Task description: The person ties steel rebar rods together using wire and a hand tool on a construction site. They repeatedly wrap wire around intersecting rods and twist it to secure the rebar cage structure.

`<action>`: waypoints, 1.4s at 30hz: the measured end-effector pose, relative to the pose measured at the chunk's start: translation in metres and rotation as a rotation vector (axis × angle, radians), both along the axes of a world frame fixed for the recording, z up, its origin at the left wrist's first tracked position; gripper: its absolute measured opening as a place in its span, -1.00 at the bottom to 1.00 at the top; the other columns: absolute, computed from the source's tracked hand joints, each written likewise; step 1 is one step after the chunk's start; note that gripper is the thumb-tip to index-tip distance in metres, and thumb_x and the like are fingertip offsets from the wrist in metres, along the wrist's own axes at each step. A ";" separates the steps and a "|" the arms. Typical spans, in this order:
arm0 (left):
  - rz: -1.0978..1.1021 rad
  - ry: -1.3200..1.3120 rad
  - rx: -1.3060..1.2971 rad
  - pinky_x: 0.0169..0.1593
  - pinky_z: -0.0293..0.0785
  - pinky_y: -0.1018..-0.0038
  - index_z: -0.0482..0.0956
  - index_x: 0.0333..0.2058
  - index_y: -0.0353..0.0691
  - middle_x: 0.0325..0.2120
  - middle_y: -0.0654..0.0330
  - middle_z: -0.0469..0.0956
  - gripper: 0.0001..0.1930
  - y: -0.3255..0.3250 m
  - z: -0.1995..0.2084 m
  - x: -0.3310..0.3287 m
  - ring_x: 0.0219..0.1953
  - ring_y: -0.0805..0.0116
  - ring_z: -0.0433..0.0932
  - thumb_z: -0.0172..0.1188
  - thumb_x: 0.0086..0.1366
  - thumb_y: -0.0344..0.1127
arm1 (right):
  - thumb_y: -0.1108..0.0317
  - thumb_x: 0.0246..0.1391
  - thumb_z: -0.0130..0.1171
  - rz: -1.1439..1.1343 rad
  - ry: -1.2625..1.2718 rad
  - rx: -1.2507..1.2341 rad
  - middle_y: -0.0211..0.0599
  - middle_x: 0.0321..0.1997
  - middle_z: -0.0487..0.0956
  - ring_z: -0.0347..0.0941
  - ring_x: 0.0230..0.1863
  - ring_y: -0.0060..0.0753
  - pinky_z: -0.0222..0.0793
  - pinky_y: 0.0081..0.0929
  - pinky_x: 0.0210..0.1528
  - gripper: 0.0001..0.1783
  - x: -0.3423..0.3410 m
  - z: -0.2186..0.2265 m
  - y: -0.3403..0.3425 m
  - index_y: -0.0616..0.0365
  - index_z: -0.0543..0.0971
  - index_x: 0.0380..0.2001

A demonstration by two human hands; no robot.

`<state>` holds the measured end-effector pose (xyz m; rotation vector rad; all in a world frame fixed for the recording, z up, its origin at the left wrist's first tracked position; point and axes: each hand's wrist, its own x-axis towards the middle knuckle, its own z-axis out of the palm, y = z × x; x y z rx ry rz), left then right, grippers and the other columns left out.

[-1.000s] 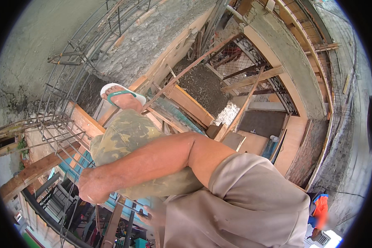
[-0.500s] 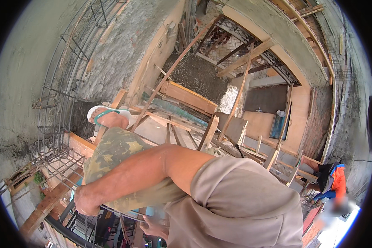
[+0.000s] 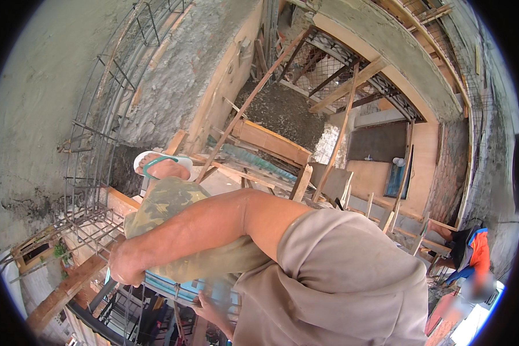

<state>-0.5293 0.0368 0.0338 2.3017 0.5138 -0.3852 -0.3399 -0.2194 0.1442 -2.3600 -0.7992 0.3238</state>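
Note:
My right arm reaches leftward across my bent leg in camouflage trousers (image 3: 173, 202). At its end my right hand (image 3: 126, 266) is closed around a thin steel rebar (image 3: 170, 294) of a cage. Lower down, my left hand (image 3: 212, 316) shows partly beside the same bars. My grey shirt (image 3: 340, 277) hides the rest of it, and its fingers' grip is unclear. Behind the bars between my hands is a light-blue ribbed surface (image 3: 181, 288). My foot in a white and green flip-flop (image 3: 162, 165) rests above the knee in the picture, near the rebar.
A tall rebar cage (image 3: 89, 150) runs along the rough wall at left. Wooden props (image 3: 254, 104) slant over a lower area with dark gravel (image 3: 282, 112). Planks (image 3: 303, 181) and an orange-brown board (image 3: 271, 141) lie below. A person in orange and blue (image 3: 477, 254) is at far right.
The view has turned slightly, so the surroundings sit further right. More of the light-blue surface shows between my hands. My right hand keeps its place on the rebar.

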 end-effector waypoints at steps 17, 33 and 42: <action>0.123 -0.130 -0.031 -0.22 0.33 0.30 0.33 -0.40 -0.43 -0.46 0.10 0.39 -0.69 -0.035 0.012 0.000 -0.41 0.23 0.34 0.32 0.01 -0.45 | 0.26 -0.20 0.32 0.139 0.061 -0.133 -0.29 -0.18 0.67 0.58 -0.11 -0.13 0.52 -0.13 -0.18 -0.72 0.021 -0.015 0.067 0.02 0.71 -0.32; 0.090 -0.142 -0.136 -0.40 0.42 0.41 0.36 -0.36 -0.42 -0.36 0.05 0.49 -0.68 -0.004 -0.010 0.000 -0.41 0.36 0.41 0.34 0.07 -0.39 | 0.25 -0.16 0.31 0.363 -0.564 0.009 -0.29 -0.25 0.68 0.60 -0.21 -0.16 0.56 -0.09 -0.28 -0.72 -0.017 0.061 0.156 0.01 0.70 -0.28; 0.079 -0.176 -0.139 -0.24 0.35 0.37 0.30 -0.37 -0.37 -0.44 0.12 0.40 -0.70 -0.011 -0.019 0.000 -0.38 0.31 0.38 0.32 0.08 -0.49 | 0.28 -0.23 0.37 0.469 -0.272 -0.223 -0.27 -0.11 0.64 0.59 -0.16 -0.08 0.57 -0.08 -0.24 -0.66 0.001 0.046 0.103 0.02 0.69 -0.26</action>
